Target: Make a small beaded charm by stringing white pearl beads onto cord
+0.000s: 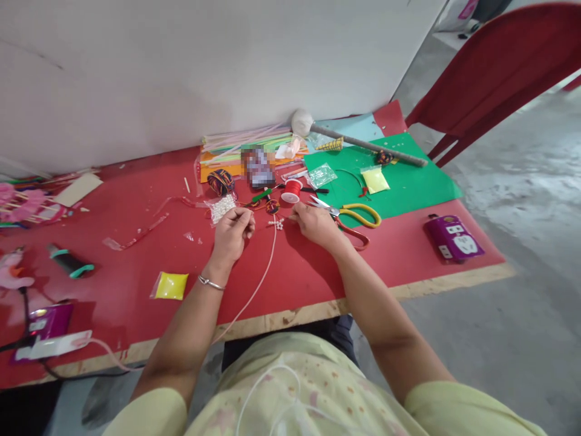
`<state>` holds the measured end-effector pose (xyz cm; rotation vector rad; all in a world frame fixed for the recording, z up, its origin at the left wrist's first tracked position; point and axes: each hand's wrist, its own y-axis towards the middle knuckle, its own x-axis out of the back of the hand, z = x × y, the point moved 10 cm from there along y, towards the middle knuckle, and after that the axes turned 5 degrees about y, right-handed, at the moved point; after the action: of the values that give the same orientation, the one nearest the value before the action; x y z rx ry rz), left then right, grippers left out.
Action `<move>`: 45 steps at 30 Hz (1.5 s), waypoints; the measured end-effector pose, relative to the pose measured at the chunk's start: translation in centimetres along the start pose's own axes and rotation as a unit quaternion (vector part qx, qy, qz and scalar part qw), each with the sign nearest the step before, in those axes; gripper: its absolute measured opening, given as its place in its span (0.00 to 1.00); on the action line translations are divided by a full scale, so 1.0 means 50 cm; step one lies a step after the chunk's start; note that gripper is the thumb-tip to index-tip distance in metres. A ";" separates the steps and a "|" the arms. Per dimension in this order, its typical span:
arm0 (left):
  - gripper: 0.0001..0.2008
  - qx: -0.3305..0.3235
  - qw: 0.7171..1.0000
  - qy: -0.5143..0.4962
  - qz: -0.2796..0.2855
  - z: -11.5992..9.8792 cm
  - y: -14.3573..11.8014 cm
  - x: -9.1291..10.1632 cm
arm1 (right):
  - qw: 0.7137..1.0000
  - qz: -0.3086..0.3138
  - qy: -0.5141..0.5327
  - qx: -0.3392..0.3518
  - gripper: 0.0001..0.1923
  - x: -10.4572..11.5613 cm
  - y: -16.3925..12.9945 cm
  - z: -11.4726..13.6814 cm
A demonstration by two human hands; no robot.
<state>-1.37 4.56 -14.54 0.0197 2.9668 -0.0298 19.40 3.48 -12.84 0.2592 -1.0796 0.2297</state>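
My left hand is closed in a pinch above the red table, beside a clear packet of white beads. Whatever sits between its fingertips is too fine to make out. My right hand is likewise closed, its thumb and finger pressed together near the scissors with yellow and red handles. A small cluster of white beads lies between the two hands. Just beyond it are a spool of red thread, a small multicoloured yarn piece and a green-handled tool.
A phone and a multicoloured yarn ball lie farther back. A stick with a white ball end crosses the green sheet. A white cable runs over the table edge. A purple socket box stands right; yellow packet left.
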 end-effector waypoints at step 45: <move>0.08 -0.048 0.970 0.239 -0.006 -0.018 -0.018 0.042 | 0.943 -0.128 0.215 0.220 0.13 0.049 -0.013 0.078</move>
<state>-3.63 3.68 -14.01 -0.0047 3.4472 0.1375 17.42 1.76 -8.98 0.7114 -0.5417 0.2776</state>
